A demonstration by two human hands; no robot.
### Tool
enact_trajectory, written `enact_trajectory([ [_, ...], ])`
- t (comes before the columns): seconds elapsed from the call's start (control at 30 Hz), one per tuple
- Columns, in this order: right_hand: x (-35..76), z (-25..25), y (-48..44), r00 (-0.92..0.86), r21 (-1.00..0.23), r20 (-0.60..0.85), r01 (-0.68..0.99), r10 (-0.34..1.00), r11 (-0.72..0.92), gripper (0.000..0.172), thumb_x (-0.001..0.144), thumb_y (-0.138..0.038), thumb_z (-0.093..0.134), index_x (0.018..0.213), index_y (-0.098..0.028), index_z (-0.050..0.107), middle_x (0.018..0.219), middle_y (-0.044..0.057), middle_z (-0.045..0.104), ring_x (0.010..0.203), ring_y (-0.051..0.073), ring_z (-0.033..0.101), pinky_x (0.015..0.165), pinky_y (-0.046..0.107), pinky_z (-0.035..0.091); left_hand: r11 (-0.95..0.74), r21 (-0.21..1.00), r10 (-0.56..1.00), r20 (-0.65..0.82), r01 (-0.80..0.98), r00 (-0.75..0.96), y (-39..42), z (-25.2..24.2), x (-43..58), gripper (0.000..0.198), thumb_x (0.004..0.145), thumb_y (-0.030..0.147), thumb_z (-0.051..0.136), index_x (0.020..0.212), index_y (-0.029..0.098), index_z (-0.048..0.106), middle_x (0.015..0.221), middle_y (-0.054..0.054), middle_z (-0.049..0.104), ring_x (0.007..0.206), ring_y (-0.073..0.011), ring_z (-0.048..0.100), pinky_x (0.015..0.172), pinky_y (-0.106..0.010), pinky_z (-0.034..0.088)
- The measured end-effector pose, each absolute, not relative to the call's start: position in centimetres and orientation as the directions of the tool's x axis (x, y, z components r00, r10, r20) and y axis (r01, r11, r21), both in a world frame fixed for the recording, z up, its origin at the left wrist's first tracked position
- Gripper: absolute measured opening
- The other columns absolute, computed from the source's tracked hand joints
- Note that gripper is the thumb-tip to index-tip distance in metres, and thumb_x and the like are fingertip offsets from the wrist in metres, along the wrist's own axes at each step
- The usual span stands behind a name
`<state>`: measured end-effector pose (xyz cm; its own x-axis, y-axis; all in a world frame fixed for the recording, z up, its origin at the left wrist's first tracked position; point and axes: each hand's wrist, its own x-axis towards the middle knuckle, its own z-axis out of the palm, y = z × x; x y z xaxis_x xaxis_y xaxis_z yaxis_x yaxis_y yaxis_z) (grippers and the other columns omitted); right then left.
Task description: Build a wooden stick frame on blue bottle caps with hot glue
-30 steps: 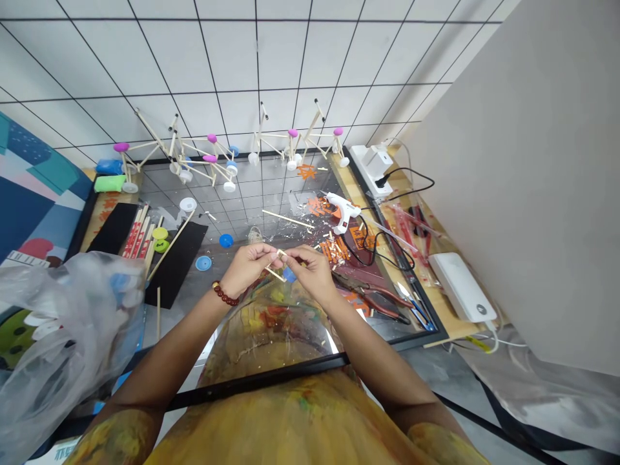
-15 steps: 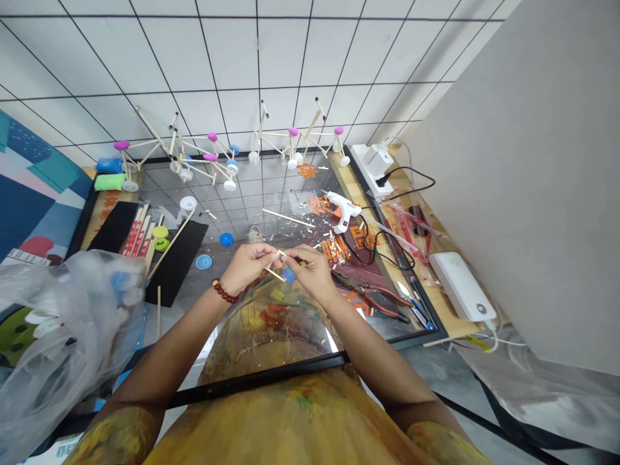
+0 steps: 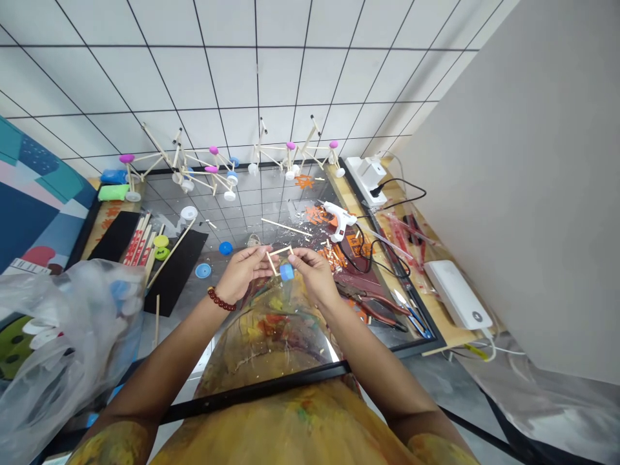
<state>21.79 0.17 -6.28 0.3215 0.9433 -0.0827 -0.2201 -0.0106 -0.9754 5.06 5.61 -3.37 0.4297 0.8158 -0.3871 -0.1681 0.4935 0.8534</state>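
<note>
Between my two hands is a small angled frame of thin wooden sticks (image 3: 279, 250), with one stick slanting down on the left. My left hand (image 3: 243, 272) pinches its left corner; a beaded bracelet is on that wrist. My right hand (image 3: 312, 270) pinches the right end between thumb and fingers. A blue bottle cap (image 3: 287, 272) shows just below the frame, by my right thumb; whether it is joined to the sticks I cannot tell. Two more blue caps, one dark (image 3: 225, 248) and one light (image 3: 203, 270), lie left of my hands.
Stick models with caps (image 3: 181, 174) stand along the tiled wall. A white glue gun (image 3: 340, 221) lies on the right, its cord near pliers (image 3: 372, 300) and a blue-handled knife (image 3: 419, 321). Black sheets (image 3: 181, 271) and a plastic bag (image 3: 62, 342) are left. A power strip (image 3: 367, 182) stands behind.
My hands have moved slightly apart, and the stick frame now shows more fully between them. The blue cap below it is more exposed. The whole view has shifted a little.
</note>
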Motion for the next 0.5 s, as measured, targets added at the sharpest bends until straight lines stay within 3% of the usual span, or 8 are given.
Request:
enact_trajectory([
  [0.2,21.80,-6.36,0.21,0.304,-0.976,-0.091,-0.215,0.948,-0.025,0.032,0.066,-0.049,0.080,0.080,-0.022,0.071,0.079,0.001,0.071,0.070,0.016,0.060,0.069,0.029,0.051,0.511,0.842,0.799,-0.389,-0.176,0.458,5.57,-3.71,4.89,0.040,0.065,0.045,0.086,0.085,0.013,0.073,0.086,-0.010,0.076,0.076,-0.0176,0.072,0.074,-0.032,0.059],
  [0.3,21.83,-6.39,0.18,0.265,-0.973,-0.109,-0.227,0.958,-0.048,0.033,0.066,-0.049,0.081,0.080,-0.022,0.071,0.076,0.000,0.070,0.066,0.015,0.059,0.066,0.029,0.050,0.487,0.858,0.812,-0.376,-0.163,0.446,5.62,-3.75,4.93,0.043,0.065,0.045,0.086,0.091,0.013,0.073,0.081,-0.008,0.075,0.073,-0.0166,0.071,0.073,-0.032,0.059],
  [0.4,21.85,-6.35,0.17,0.271,-0.970,-0.119,-0.236,0.955,-0.054,0.032,0.066,-0.048,0.082,0.079,-0.022,0.071,0.074,0.000,0.069,0.065,0.014,0.058,0.065,0.028,0.049,0.344,0.931,0.885,-0.279,-0.119,0.373,5.61,-3.79,5.03,0.053,0.066,0.043,0.085,0.108,0.015,0.069,0.086,-0.006,0.075,0.076,-0.0173,0.071,0.070,-0.032,0.059],
  [0.5,21.81,-6.35,0.14,0.286,-0.976,-0.112,-0.214,0.952,-0.051,0.032,0.066,-0.049,0.082,0.078,-0.022,0.071,0.074,0.000,0.069,0.065,0.014,0.058,0.065,0.028,0.049,0.099,0.995,0.965,-0.100,0.018,0.243,5.41,-3.95,5.02,0.048,0.067,0.041,0.083,0.106,0.015,0.071,0.086,-0.006,0.075,0.075,-0.0176,0.070,0.069,-0.030,0.058],
])
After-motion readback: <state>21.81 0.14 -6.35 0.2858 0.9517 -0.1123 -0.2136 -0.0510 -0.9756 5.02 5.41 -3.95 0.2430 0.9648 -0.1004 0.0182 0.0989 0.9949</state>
